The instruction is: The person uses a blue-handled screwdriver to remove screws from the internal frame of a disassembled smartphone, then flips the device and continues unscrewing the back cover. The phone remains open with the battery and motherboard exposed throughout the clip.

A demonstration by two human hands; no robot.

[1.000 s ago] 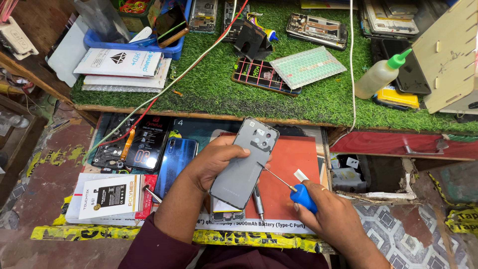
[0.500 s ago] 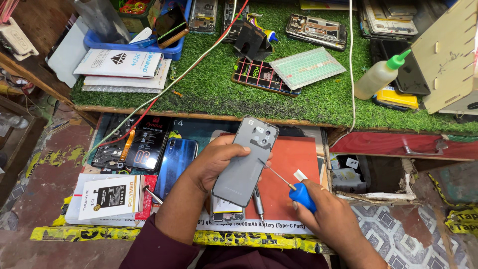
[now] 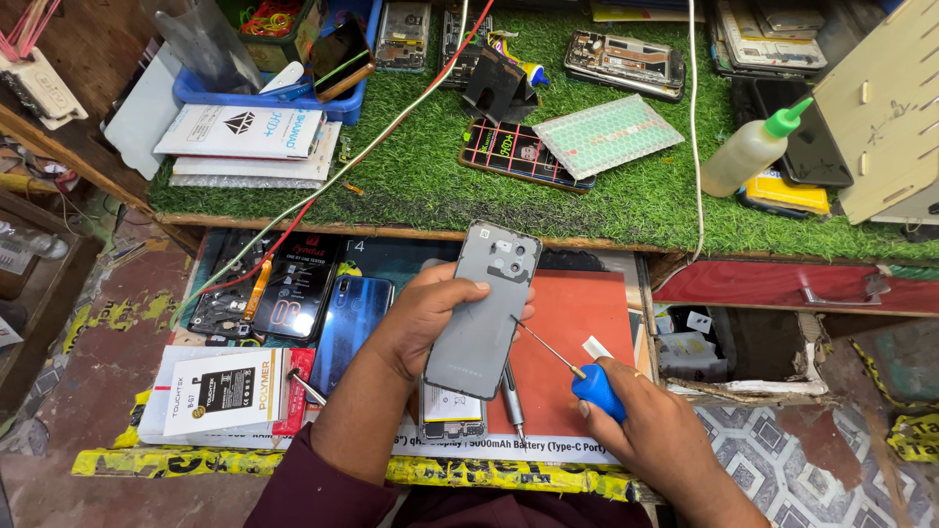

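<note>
My left hand (image 3: 423, 318) grips a grey smartphone (image 3: 483, 311) with its back cover and camera cut-outs facing up, tilted above an orange work mat (image 3: 577, 323). My right hand (image 3: 653, 440) holds a small screwdriver with a blue handle (image 3: 597, 389); its thin metal tip touches the phone's right edge. Under the held phone, an opened phone with its battery showing (image 3: 452, 409) lies on the mat. A silver pen-shaped tool (image 3: 513, 397) rests beside it.
A blue phone (image 3: 349, 323), a black phone back (image 3: 298, 286) and white boxes (image 3: 223, 391) lie left in the open drawer. The green turf bench (image 3: 411, 186) above holds phone parts, a green-capped squeeze bottle (image 3: 751, 149), a blue tray (image 3: 256, 93) and red and white cables (image 3: 337, 171).
</note>
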